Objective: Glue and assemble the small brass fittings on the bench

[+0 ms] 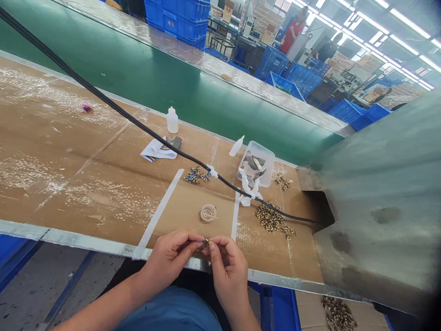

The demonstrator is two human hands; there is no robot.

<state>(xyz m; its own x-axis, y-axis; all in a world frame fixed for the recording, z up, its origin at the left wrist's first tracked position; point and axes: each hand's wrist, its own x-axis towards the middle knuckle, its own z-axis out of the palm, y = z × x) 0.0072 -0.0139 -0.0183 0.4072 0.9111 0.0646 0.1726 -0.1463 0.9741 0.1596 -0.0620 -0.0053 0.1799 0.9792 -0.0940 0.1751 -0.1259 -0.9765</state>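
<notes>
My left hand (172, 253) and my right hand (227, 263) meet over the table's front edge. Between their fingertips sits a small dark and brass-coloured part (206, 241), pinched from both sides; its exact kind is too small to make out. Just beyond the hands stands a small round clear cup (208, 213) with a thin stick in it. A small pile of blue and brass-coloured parts (197, 175) lies behind the cup. Right of the taped cardboard, a larger pile of brass and dark parts (269, 217) is spread out.
A black cable (138, 123) crosses above the table. Behind it are a white squeeze bottle (172, 120), a smaller bottle (236, 146), a folded striped cloth (158, 150) and a clear plastic box (257, 161). A green conveyor belt (138, 76) runs behind; a metal panel (375, 202) stands right.
</notes>
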